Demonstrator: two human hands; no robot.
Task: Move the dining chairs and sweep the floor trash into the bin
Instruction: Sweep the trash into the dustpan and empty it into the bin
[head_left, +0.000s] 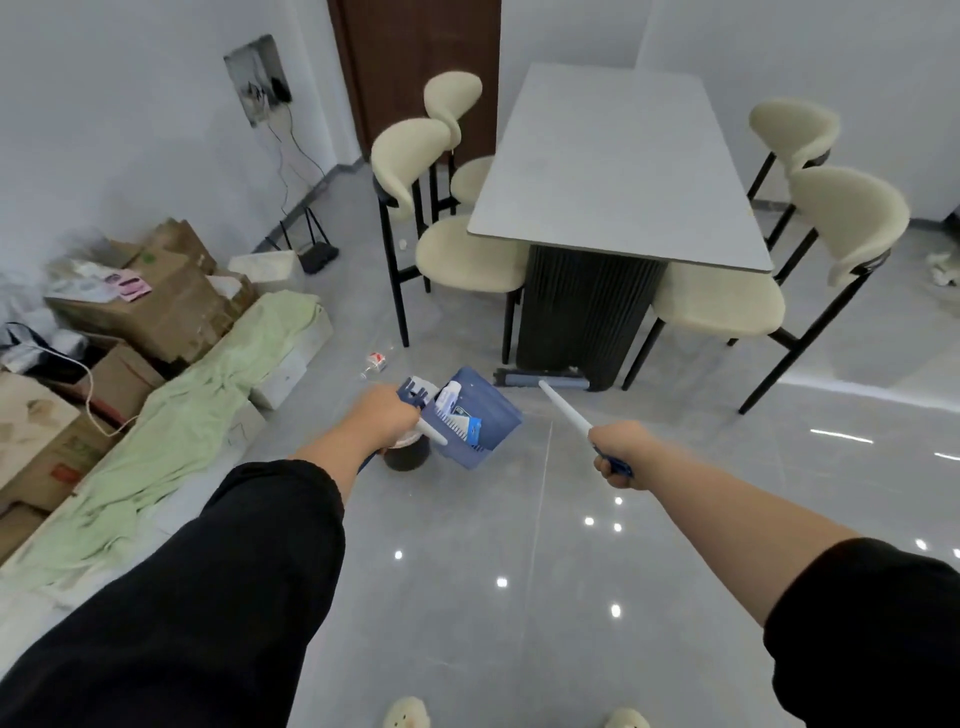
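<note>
My left hand (387, 415) grips the handle of a blue dustpan (480, 415), tilted over a small dark bin (408, 452) on the floor. Small cartons lie in the pan. My right hand (618, 454) holds the white-and-blue handle of a broom, whose grey head (540, 381) rests on the floor by the black table base. A small crushed bottle (375, 362) lies on the floor left of the dustpan. Several cream dining chairs stand around the grey table (613, 171), the nearest left one (457, 254) and nearest right one (727, 301) tucked under it.
Cardboard boxes (156, 306) and a green cloth (208, 395) over a low bench line the left wall. A router (317, 249) with cables sits by the wall. White crumpled trash (943, 267) lies at the far right. A brown door (415, 67) is behind the chairs.
</note>
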